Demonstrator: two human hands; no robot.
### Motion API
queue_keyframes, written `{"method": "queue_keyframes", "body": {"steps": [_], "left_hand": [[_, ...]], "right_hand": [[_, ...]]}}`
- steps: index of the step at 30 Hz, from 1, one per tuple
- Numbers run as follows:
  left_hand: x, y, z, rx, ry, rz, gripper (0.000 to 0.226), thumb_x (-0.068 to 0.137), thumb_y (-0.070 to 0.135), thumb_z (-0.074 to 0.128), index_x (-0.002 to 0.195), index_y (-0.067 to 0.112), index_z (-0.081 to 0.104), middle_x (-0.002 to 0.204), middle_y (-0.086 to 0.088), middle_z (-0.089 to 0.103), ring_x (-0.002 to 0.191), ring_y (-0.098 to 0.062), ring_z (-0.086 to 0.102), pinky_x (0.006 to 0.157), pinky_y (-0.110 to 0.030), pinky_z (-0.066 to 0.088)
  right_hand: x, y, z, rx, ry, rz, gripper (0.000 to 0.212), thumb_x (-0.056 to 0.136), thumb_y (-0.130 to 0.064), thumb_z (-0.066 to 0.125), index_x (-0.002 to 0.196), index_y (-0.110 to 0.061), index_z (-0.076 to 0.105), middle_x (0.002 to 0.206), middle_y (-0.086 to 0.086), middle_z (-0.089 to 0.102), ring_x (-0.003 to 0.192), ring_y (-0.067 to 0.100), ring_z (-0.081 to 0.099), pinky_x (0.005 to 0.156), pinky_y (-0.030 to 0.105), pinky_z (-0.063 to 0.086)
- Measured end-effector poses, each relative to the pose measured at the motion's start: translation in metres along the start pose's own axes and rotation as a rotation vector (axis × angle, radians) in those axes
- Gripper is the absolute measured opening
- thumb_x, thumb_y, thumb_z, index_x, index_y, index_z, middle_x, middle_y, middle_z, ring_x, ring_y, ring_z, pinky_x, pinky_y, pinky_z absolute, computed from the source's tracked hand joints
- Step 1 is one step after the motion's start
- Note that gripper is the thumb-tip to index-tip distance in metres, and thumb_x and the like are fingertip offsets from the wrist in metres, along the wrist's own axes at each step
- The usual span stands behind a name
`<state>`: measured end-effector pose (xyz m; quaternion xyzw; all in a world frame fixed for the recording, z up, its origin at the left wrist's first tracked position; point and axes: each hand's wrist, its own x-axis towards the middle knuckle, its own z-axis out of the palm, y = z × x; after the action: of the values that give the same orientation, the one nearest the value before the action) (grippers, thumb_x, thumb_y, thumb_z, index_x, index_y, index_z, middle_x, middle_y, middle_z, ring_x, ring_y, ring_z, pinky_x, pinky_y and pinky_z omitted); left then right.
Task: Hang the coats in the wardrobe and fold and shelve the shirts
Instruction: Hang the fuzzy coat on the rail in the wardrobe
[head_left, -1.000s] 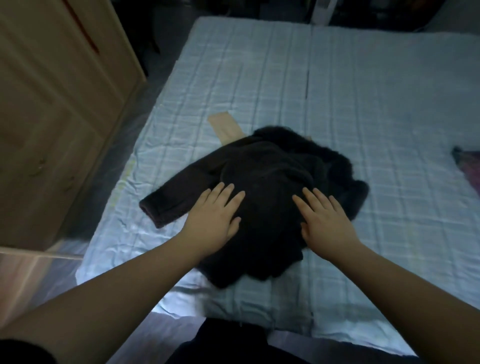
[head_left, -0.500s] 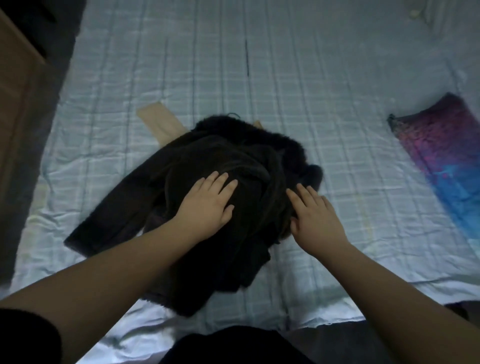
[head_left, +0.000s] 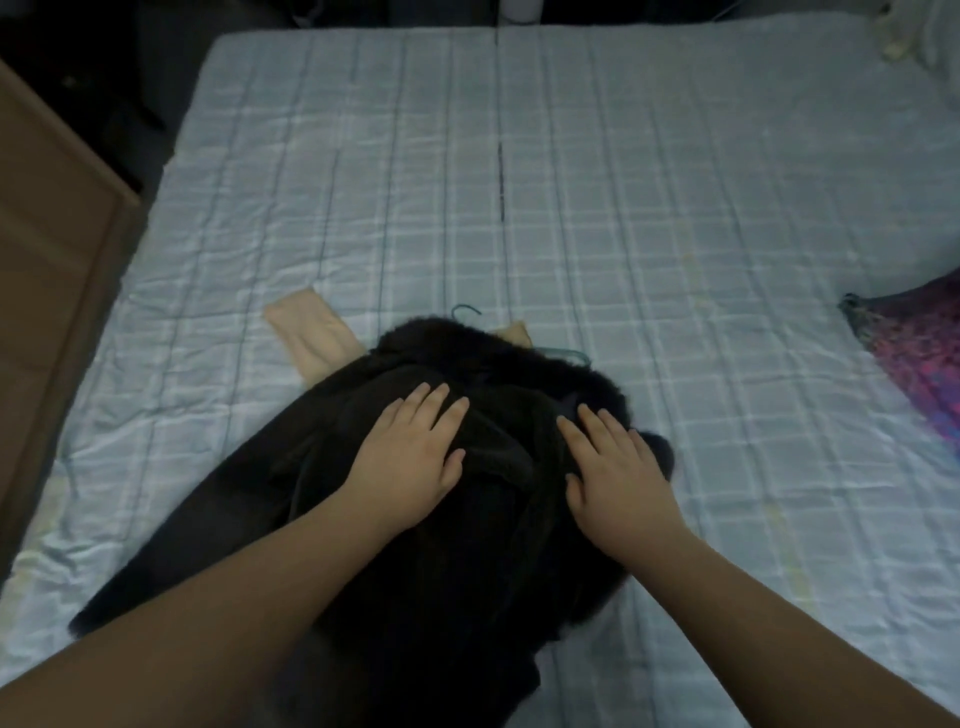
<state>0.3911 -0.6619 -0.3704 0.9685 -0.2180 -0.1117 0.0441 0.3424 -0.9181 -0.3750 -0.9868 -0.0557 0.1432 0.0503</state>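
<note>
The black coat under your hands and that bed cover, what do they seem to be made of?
Black coat: likely plush fleece or faux fur, matte, with a fuzzy outline at its edges. Bed cover: seemingly thin woven cloth, pale blue check, slightly shiny on its fine wrinkles.

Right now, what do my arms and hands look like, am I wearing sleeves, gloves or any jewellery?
Both forearms are bare all the way up to the frame edge, with no sleeve on them. The left hand and right hand are bare too: no gloves, and no rings, watch or bracelet show on the fingers or wrists. The light is dim, so fine details like nail polish cannot be made out.
</note>
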Motion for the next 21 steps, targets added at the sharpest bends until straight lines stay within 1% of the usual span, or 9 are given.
{"method": "queue_keyframes", "body": {"steps": [3,6,8,11,13,16,18,21], "left_hand": [[0.063,-0.023,0.030,0.011,0.034,-0.006,0.063,0.095,0.048,0.030,0.151,0.021,0.033,0.157,-0.009,0.034,0.145,-0.027,0.029,0.118,-0.044,0.028],[0.126,-0.047,0.067,0.005,0.087,-0.043,0.066,0.091,0.049,0.027,0.150,0.019,0.036,0.154,-0.011,0.037,0.143,-0.029,0.033,0.116,-0.046,0.031],[0.157,-0.061,0.093,0.022,0.071,-0.093,0.064,0.094,0.050,0.030,0.152,0.022,0.030,0.157,-0.010,0.031,0.145,-0.029,0.029,0.116,-0.049,0.029],[0.176,-0.075,0.134,0.039,-0.022,-0.168,0.067,0.097,0.055,0.032,0.156,0.030,0.012,0.164,-0.008,0.012,0.150,-0.030,0.014,0.118,-0.055,0.020],[0.175,-0.076,0.155,0.054,-0.048,-0.177,0.069,0.096,0.059,0.025,0.156,0.032,0.005,0.165,-0.008,0.005,0.150,-0.032,0.009,0.118,-0.056,0.018],[0.171,-0.074,0.168,0.067,-0.041,-0.176,0.072,0.090,0.060,0.013,0.156,0.032,0.008,0.164,-0.010,0.010,0.150,-0.033,0.010,0.117,-0.058,0.018],[0.169,-0.074,0.172,0.061,-0.029,-0.183,0.072,0.089,0.058,0.014,0.156,0.031,0.013,0.163,-0.011,0.016,0.150,-0.033,0.013,0.115,-0.060,0.020],[0.165,-0.074,0.172,0.042,-0.023,-0.173,0.070,0.089,0.055,0.020,0.154,0.030,0.020,0.161,-0.012,0.023,0.148,-0.034,0.019,0.114,-0.060,0.023]], "right_hand": [[0.073,0.013,0.029,0.031,0.034,-0.010,0.063,0.095,-0.040,0.043,0.154,-0.025,0.027,0.161,0.004,0.026,0.149,0.024,0.021,0.120,0.047,0.019],[0.153,0.017,0.062,0.057,0.082,-0.030,0.064,0.096,-0.046,0.042,0.152,-0.021,0.029,0.158,0.008,0.031,0.145,0.029,0.028,0.118,0.050,0.025],[0.199,0.012,0.079,0.096,0.080,-0.039,0.068,0.095,-0.049,0.046,0.153,-0.019,0.026,0.159,0.009,0.028,0.146,0.030,0.026,0.117,0.051,0.026],[0.246,0.008,0.102,0.096,0.037,-0.043,0.075,0.093,-0.057,0.046,0.155,-0.023,0.020,0.162,0.006,0.021,0.148,0.028,0.020,0.118,0.052,0.021],[0.260,0.011,0.119,0.052,-0.035,-0.005,0.080,0.090,-0.065,0.043,0.154,-0.024,0.018,0.162,0.006,0.022,0.148,0.029,0.021,0.117,0.055,0.021],[0.267,0.018,0.136,0.047,-0.115,0.087,0.082,0.085,-0.071,0.038,0.150,-0.023,0.027,0.156,0.005,0.034,0.142,0.029,0.031,0.112,0.060,0.025],[0.263,0.018,0.141,0.017,-0.106,0.099,0.078,0.083,-0.072,0.036,0.145,-0.024,0.035,0.149,0.005,0.041,0.135,0.030,0.037,0.109,0.062,0.026],[0.252,0.010,0.137,-0.085,-0.042,0.093,0.067,0.085,-0.068,0.038,0.132,-0.021,0.046,0.130,0.009,0.053,0.118,0.034,0.048,0.105,0.065,0.026]]}}
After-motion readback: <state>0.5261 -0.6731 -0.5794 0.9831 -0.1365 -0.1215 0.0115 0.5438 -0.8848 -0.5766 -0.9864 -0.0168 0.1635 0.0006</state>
